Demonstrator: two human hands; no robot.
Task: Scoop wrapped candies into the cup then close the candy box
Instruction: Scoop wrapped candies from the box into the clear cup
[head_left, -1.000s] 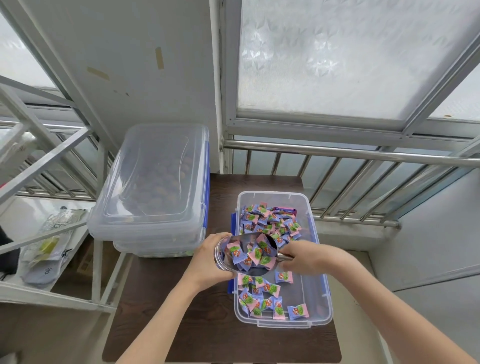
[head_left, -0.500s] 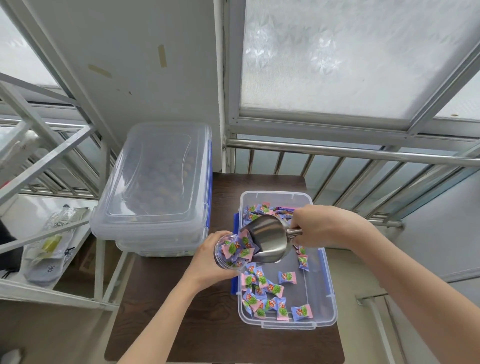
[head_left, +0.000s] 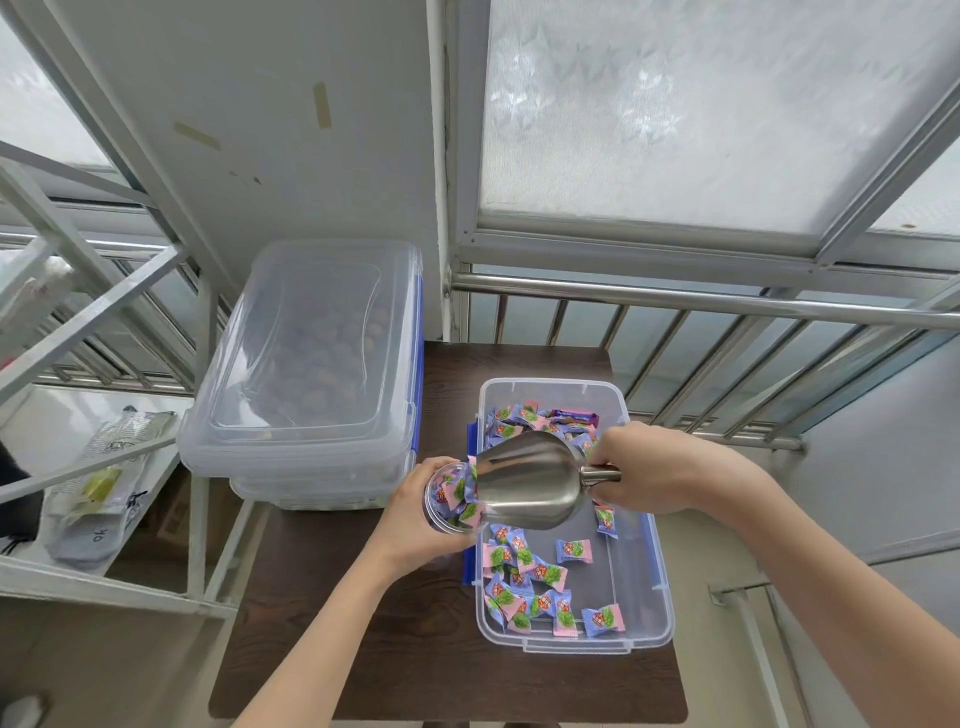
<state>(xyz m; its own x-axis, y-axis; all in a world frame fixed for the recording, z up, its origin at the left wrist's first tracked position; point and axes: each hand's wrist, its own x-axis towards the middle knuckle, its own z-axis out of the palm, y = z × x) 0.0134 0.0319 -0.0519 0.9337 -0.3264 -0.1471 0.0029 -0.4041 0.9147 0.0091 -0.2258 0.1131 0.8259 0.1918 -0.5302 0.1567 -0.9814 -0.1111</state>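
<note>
Left hand (head_left: 415, 525): fingers wrapped around a clear plastic cup (head_left: 453, 500), held tilted above the left edge of the candy box (head_left: 641, 566), mouth turned toward the scoop. Cup already packed with wrapped candies in pink, blue and green wrappers.

Right hand (head_left: 657, 470): closed on the short handle of a metal scoop (head_left: 524, 486), thumb and fingers pinching the handle where it meets the bowl. Scoop turned over, rounded back facing up, its open lip set against the rim of the cup; contents of the scoop hidden by its own bowl.

Candy box: clear, rectangular, lidless, standing on the right part of a dark wooden table (head_left: 363, 654). Loose wrapped candies (head_left: 524, 587) lying along its left side and far end; near right corner mostly bare. Blue latch visible on the left wall.

Left of the candy box: stacked clear storage boxes (head_left: 306, 374) with blue latches, lid on, brownish rounded contents showing dimly through the plastic.

Behind the table: metal railing (head_left: 727, 304) under frosted window panes. Far left: grey shelf frame with a plastic bag (head_left: 104, 483) lying on it.
</note>
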